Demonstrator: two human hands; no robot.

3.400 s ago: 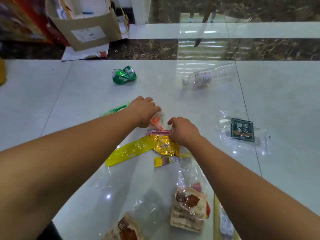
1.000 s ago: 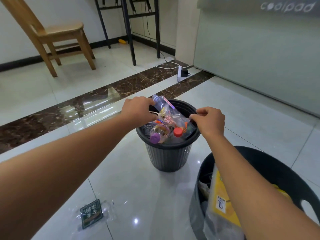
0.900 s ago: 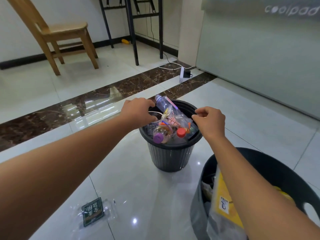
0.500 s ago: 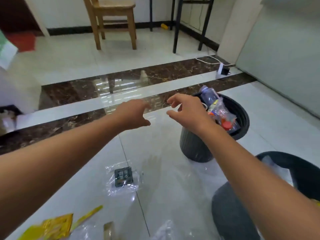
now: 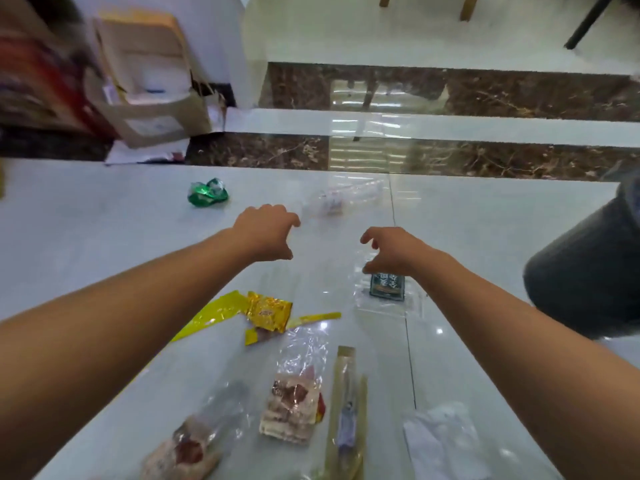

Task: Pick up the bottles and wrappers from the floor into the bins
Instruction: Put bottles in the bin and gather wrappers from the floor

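A clear plastic bottle (image 5: pixel 337 199) lies on the white floor just beyond my left hand (image 5: pixel 266 232), which hovers with loosely curled fingers and holds nothing. My right hand (image 5: pixel 389 250) hangs the same way, empty, above a clear wrapper with a dark green label (image 5: pixel 387 287). A crumpled green wrapper (image 5: pixel 207 192) lies farther left. Yellow and gold wrappers (image 5: pixel 256 315) lie below my left forearm. Nearer me lie two clear snack bags (image 5: pixel 292 400), a long tan wrapper (image 5: pixel 346 410) and a white wrapper (image 5: pixel 443 441). A dark bin (image 5: pixel 588 275) stands at the right edge.
A cardboard box (image 5: pixel 152 98) with papers stands at the back left beside a white pillar (image 5: pixel 239 39). Dark marble strips (image 5: pixel 485 157) cross the floor behind the litter. Chair legs (image 5: pixel 467 6) and a black stand leg show at the top.
The view has swung left from the bottle-filled bin back to the littered floor. Both hands left the bin's rim empty and now reach out over the bottle and the green-label wrapper.
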